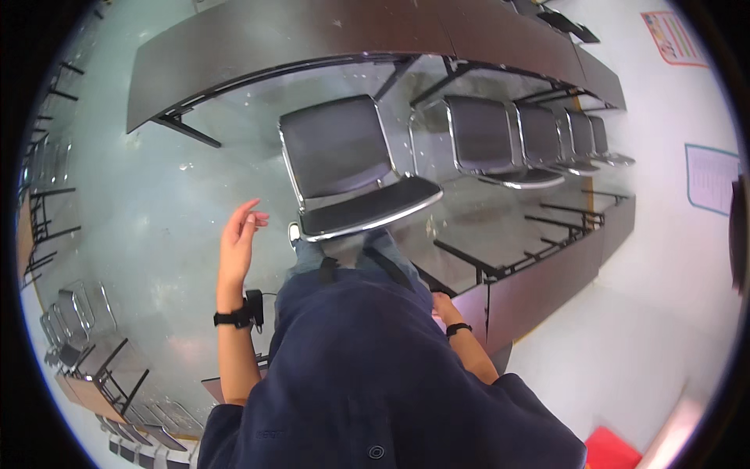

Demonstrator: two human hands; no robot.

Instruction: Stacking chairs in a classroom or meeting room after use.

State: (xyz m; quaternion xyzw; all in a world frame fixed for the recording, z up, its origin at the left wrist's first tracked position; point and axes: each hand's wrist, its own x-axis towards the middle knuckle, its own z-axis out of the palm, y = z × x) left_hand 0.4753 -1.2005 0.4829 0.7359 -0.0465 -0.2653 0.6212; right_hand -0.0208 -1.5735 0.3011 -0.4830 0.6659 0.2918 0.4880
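My left hand (243,221) hangs in the air to the left of a chair, its fingers loosely bent and holding nothing. The chair (335,146) has a black padded back, a black seat and a chrome tube frame. It stands just in front of my legs (368,258), turned slightly. Low on my right side is my right hand (442,306), beside the end of a dark folding table (542,275). My clothing partly hides its fingers, so whether it touches the table cannot be seen. A black strap with a small box (253,311) is on my left wrist.
Long dark tables (293,35) run across the far side. Several similar black chairs (480,135) stand in a row to the right, towards a white wall (656,234) with posters. More tables and chairs (76,311) line the left. The table's black metal legs (190,130) jut out.
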